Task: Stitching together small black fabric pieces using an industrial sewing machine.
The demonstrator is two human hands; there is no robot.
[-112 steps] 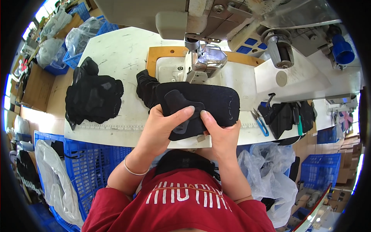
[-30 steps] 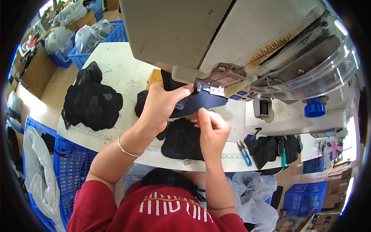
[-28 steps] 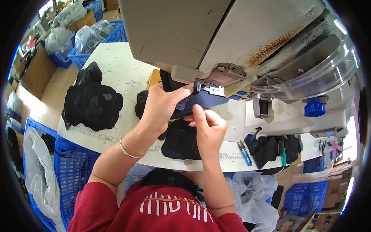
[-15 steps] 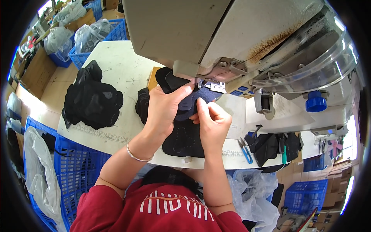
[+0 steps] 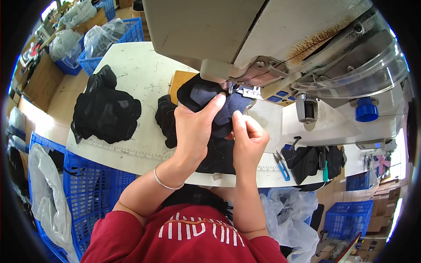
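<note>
Work surface: pale worktable (image 5: 136, 65) with a curved near edge, strewn with loose thread ends; a printed ruler strip (image 5: 127, 152) follows that edge.
Room: tiled floor (image 5: 50, 111) to the left, with a brown box (image 5: 43, 85) and a blue basket (image 5: 131, 35) beyond the table.
Near-side containers: slatted blue crate (image 5: 96, 193) with a crumpled white bag (image 5: 50, 197) at left; translucent plastic bag (image 5: 291, 210) at right.
Machine: beige sewing machine (image 5: 197, 35), hard-shelled, rust-stained on its underside, with a clear curved guard (image 5: 351, 85) and a ribbed blue knob (image 5: 366, 109).
Workpiece: navy-and-black fabric piece (image 5: 238, 104), matte, rounded in outline, layered; located at the presser foot.
Left hand: left hand (image 5: 196, 120) presses its thumb on the workpiece just beside the foot; its other fingers are mostly hidden.
Right hand: right hand (image 5: 250, 138) pinches the near edge between thumb and curled fingers, near the left hand but apart from it.
Beneath the hands: flat black panel (image 5: 217, 158) with a dotted stitch line.
Left stock: heaped black fabric pile (image 5: 105, 109), soft and lobed; smaller folded black bundle (image 5: 165, 118) nearer the machine.
Right side: blue-handled snips (image 5: 283, 167), pointed, beside black cut pieces (image 5: 305, 164).
</note>
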